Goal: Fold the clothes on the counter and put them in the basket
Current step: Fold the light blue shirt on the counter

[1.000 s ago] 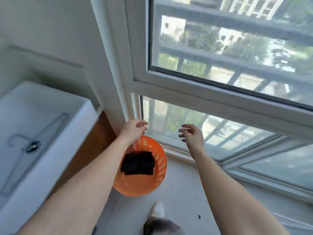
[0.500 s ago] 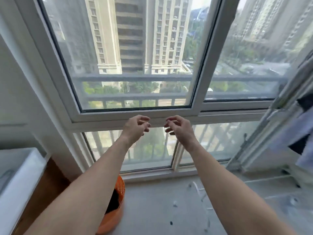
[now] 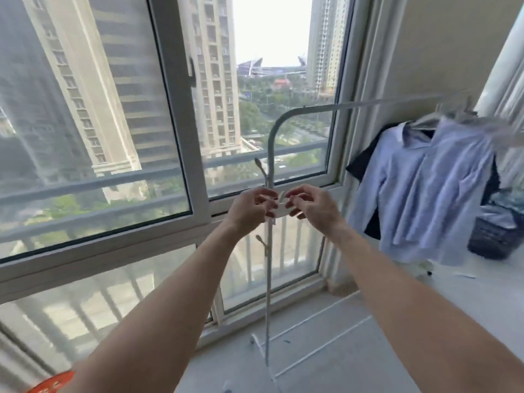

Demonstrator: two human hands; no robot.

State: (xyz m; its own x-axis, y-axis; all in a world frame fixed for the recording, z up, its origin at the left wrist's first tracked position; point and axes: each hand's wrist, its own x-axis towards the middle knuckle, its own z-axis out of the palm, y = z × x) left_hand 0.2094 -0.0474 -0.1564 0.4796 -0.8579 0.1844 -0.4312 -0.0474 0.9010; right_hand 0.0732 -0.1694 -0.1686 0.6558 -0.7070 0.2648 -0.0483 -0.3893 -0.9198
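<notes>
My left hand (image 3: 251,207) and my right hand (image 3: 310,205) are raised side by side in front of the window, fingers loosely curled and apart, holding nothing. A sliver of the orange basket (image 3: 49,383) shows at the bottom left edge, behind my left forearm; its contents are hidden. Light blue shirts (image 3: 425,191) hang on a white clothes rack (image 3: 270,236) to the right. A dark garment (image 3: 360,163) hangs behind them. The rack's upright pole stands just behind my hands.
A large white-framed window (image 3: 181,114) fills the left and centre. A dark woven basket (image 3: 494,236) holding cloth sits on a white surface at the far right. The rack's base rails (image 3: 317,344) lie on the grey floor below my hands.
My view has swung right and up, away from the sink and orange basket, bringing the clothes rack and hanging shirts into sight. Both hands stayed raised, empty, and moved closer together.
</notes>
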